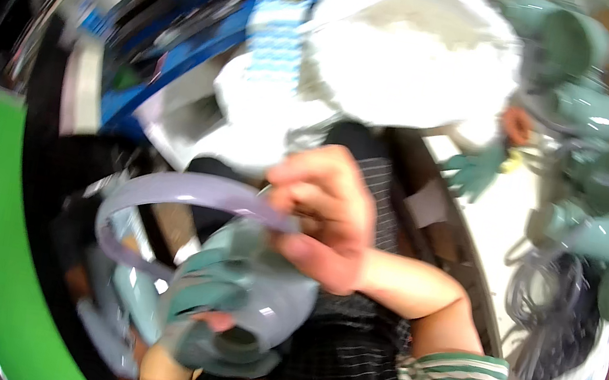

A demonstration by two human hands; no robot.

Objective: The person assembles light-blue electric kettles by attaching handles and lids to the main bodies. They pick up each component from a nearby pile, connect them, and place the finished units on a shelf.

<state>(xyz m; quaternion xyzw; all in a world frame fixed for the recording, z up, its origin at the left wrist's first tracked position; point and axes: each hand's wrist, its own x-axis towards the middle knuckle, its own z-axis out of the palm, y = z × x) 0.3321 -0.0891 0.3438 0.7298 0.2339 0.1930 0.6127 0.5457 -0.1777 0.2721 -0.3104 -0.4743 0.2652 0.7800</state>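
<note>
My right hand [327, 222] pinches one end of a curved, glossy grey-purple band [192, 189] between thumb and fingers. The band arcs out to the left and bends back towards the housing below. My left hand [212, 283], in what looks like a teal glove with a bare fingertip showing, wraps round a rounded grey-green plastic housing [282, 299]. A dark round opening shows at the housing's near end. Motion blur hides whether the band touches the housing.
At the right stand several glossy pale green housings [591, 234] beside grey looped bands [542, 286]. A teal glove [477, 170] lies on the white surface. Ahead is a large white bag [415, 56]; a blue rack [180, 65] stands left of it. A green panel [5, 245] borders the left.
</note>
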